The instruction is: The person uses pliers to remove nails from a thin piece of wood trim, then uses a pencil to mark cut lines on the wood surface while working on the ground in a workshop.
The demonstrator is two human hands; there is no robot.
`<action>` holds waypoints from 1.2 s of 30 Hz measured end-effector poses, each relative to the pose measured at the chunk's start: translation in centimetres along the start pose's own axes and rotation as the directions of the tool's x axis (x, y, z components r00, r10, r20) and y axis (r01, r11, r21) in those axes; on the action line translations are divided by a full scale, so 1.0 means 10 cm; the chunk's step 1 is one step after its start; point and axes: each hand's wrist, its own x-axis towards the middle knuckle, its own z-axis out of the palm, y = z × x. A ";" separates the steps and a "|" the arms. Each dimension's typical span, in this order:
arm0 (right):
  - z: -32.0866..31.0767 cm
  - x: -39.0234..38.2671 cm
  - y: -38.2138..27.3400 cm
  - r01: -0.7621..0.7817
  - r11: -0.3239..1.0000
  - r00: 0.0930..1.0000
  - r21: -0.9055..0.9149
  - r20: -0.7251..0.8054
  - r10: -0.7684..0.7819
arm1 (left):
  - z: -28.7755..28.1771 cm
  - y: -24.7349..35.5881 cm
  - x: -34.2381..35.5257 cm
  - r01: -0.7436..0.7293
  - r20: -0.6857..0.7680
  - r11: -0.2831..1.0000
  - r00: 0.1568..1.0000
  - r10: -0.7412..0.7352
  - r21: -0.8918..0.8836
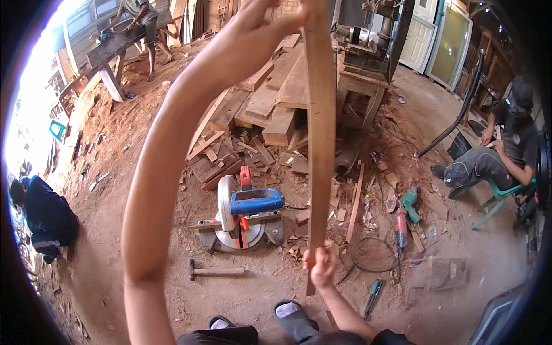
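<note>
My raised left hand (276, 14) grips the upper part of a long wooden board (316, 132), which stands nearly upright in front of me. My right hand (321, 264) is closed round the board near its lower end, above my sandalled feet. Behind the board to the left, a blue and grey miter saw (255, 201) sits on the ground, with a hammer (218, 271) lying nearer me. A green drill (409, 201), a red angle grinder (401, 227) and pliers (372, 298) lie to the right of my right hand.
Stacked timber (273, 103) and scraps lie ahead beside a wooden machine bench (362, 75). One person (141, 26) works at a plank at upper left; another (497, 164) sits on a green chair at right. A dark bundle (46, 224) lies at left; doors (448, 46) lean at upper right.
</note>
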 end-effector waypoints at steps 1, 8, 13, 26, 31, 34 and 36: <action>-0.09 0.06 -0.11 0.023 0.999 0.999 -0.041 -0.028 -0.024 | 0.01 -0.11 -0.10 -0.048 0.068 0.994 0.997 0.042 0.095; -0.80 0.20 -0.36 -0.143 0.980 0.980 -0.136 -0.160 0.121 | -0.62 -0.91 -1.68 0.090 0.500 0.980 0.849 -0.169 0.177; -0.84 0.25 -0.13 -0.300 0.943 0.941 -0.143 -0.205 0.268 | -1.12 -1.11 -3.03 0.501 0.495 0.865 0.745 -0.447 0.027; -0.76 1.12 0.61 -0.402 0.856 0.912 -0.327 -0.222 0.343 | -0.72 -1.20 -5.65 0.881 0.175 0.277 0.364 -0.915 -0.384; -0.35 1.49 0.80 -0.439 0.874 0.897 -0.208 -0.150 0.415 | -0.52 -1.19 -5.84 0.890 0.211 0.203 0.308 -0.928 -0.409; -0.23 1.83 1.03 -0.383 0.891 0.923 -0.244 -0.132 0.361 | -0.40 -1.25 -5.78 0.891 0.217 0.193 0.301 -0.929 -0.410; -0.09 2.02 1.10 -0.412 0.886 0.910 -0.212 -0.137 0.391 | -0.39 -1.25 -5.72 0.906 0.218 0.198 0.293 -0.931 -0.374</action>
